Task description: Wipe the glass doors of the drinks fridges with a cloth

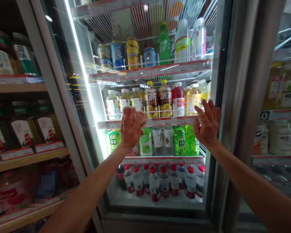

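My left hand (130,127) is raised before the lit drinks fridge, in front of the middle shelf edge (165,122). Motion smears its fingers, so I cannot make out whether they hold anything. My right hand (208,124) is lifted near the fridge's right side, fingers spread, with nothing in it. Beyond it stand a pale yellow drink bottle (193,98) and green bottles (191,139). Between the hands, dark iced tea bottles (165,98) and a red drink bottle (178,98) stand upright behind a wire rail.
Several cans (132,53) and a green soda bottle (163,43) occupy the upper shelf. Red-capped bottles (154,184) fill the bottom. Wooden shelves (31,155) with large bottles flank the left. A metal door frame (244,97) rises at the right.
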Available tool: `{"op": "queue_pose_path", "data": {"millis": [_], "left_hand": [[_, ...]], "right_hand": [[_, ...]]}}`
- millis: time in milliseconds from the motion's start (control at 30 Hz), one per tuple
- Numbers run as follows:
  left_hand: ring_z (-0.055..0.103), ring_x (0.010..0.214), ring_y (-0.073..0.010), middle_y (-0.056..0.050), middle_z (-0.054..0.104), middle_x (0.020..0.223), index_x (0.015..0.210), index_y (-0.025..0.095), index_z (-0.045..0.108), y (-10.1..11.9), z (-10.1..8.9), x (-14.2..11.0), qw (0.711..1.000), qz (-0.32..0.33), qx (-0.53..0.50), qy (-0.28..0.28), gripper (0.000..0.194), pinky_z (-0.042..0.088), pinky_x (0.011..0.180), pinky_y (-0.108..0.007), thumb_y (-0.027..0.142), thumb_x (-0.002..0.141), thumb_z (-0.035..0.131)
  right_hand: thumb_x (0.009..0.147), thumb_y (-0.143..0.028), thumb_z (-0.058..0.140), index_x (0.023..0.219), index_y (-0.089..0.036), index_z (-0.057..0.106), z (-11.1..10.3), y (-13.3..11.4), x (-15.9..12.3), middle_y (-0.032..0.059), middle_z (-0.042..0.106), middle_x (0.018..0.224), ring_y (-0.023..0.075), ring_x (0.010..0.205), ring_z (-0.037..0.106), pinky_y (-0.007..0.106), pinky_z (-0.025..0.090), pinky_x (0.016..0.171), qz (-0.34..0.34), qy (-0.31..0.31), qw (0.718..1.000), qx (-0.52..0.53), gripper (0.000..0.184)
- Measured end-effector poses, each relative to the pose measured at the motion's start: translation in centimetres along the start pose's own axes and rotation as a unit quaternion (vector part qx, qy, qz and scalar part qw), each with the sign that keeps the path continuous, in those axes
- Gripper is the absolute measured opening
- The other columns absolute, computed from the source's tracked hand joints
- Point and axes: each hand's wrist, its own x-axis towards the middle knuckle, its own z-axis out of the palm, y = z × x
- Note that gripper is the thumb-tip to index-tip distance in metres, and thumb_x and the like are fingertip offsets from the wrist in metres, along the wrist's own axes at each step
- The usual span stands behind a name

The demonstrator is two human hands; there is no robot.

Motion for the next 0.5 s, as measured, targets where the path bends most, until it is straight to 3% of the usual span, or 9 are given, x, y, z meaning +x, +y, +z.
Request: {"op": "queue_pose_path", "data": {"millis": [100, 133, 200, 300, 367, 400, 500], "left_hand": [[0.019, 0.139, -0.0210, -0.003, 0.035, 0.146, 0.131, 0.024, 0.043, 2.1, 0.1, -1.3, 0.968, 0.217, -0.052, -0.115, 0.047, 0.028, 0.112, -0.040, 0.020, 0.084, 0.049], [0.020, 0.139, -0.0204, -0.004, 0.038, 0.143, 0.129, 0.024, 0.044, 2.1, -0.1, -1.6, 0.957, 0.252, -0.060, -0.132, 0.045, 0.028, 0.112, -0.039, 0.023, 0.085, 0.049], [0.019, 0.139, -0.0216, -0.006, 0.037, 0.144, 0.128, 0.022, 0.046, 0.9, -0.5, -1.4, 0.970, 0.209, -0.047, -0.113, 0.042, 0.027, 0.113, -0.041, 0.027, 0.086, 0.049], [0.013, 0.140, -0.0263, -0.007, 0.019, 0.152, 0.131, 0.016, 0.043, -1.8, -1.2, -0.7, 1.000, -0.006, 0.010, -0.014, 0.043, 0.025, 0.113, -0.046, 0.026, 0.089, 0.042], [0.012, 0.140, -0.0270, -0.005, 0.012, 0.153, 0.132, 0.014, 0.042, -2.0, -1.5, -1.1, 0.998, -0.061, 0.027, 0.003, 0.043, 0.024, 0.114, -0.046, 0.023, 0.090, 0.038], [0.014, 0.139, -0.0261, -0.004, 0.015, 0.153, 0.131, 0.015, 0.043, -1.4, -1.5, -1.7, 0.999, -0.040, 0.023, -0.010, 0.043, 0.025, 0.114, -0.045, 0.022, 0.089, 0.039], [0.022, 0.138, -0.0219, -0.002, 0.036, 0.145, 0.128, 0.025, 0.048, 0.6, -1.5, -4.1, 0.990, 0.110, -0.012, -0.093, 0.041, 0.027, 0.113, -0.041, 0.027, 0.087, 0.047]], "right_hand": [[0.081, -0.019, 0.047, 0.134, -0.027, 0.039, -0.1, 0.0, 0.0, 0.0065, 0.038, 0.143, 0.0261, 0.136, 0.029, 0.053, 0.023, 0.109, -0.004, -0.002, 1.000, 0.001, 0.054], [0.081, -0.019, 0.048, 0.133, -0.027, 0.039, -0.1, 0.1, 0.0, 0.0064, 0.038, 0.143, 0.0259, 0.136, 0.029, 0.052, 0.023, 0.109, -0.004, -0.002, 1.000, 0.002, 0.054], [0.081, -0.019, 0.048, 0.133, -0.028, 0.040, -0.1, 0.1, 0.0, 0.0060, 0.038, 0.143, 0.0254, 0.136, 0.028, 0.051, 0.022, 0.109, -0.007, -0.004, 1.000, 0.006, 0.053], [0.081, -0.019, 0.048, 0.133, -0.029, 0.039, -0.1, 0.0, -0.1, 0.0050, 0.038, 0.144, 0.0251, 0.136, 0.028, 0.051, 0.021, 0.110, -0.005, -0.002, 1.000, 0.005, 0.054], [0.081, -0.020, 0.048, 0.133, -0.028, 0.040, -0.1, 0.0, -0.1, 0.0053, 0.038, 0.144, 0.0252, 0.136, 0.028, 0.051, 0.021, 0.110, -0.001, -0.006, 1.000, 0.000, 0.053], [0.081, -0.020, 0.048, 0.132, -0.028, 0.041, -0.1, 0.0, -0.1, 0.0056, 0.038, 0.143, 0.0253, 0.136, 0.028, 0.051, 0.022, 0.110, 0.001, -0.008, 1.000, -0.003, 0.052], [0.081, -0.020, 0.048, 0.131, -0.026, 0.043, -0.2, 0.1, -0.1, 0.0068, 0.038, 0.143, 0.0263, 0.135, 0.029, 0.052, 0.023, 0.109, 0.000, -0.012, 1.000, -0.008, 0.051]]}}
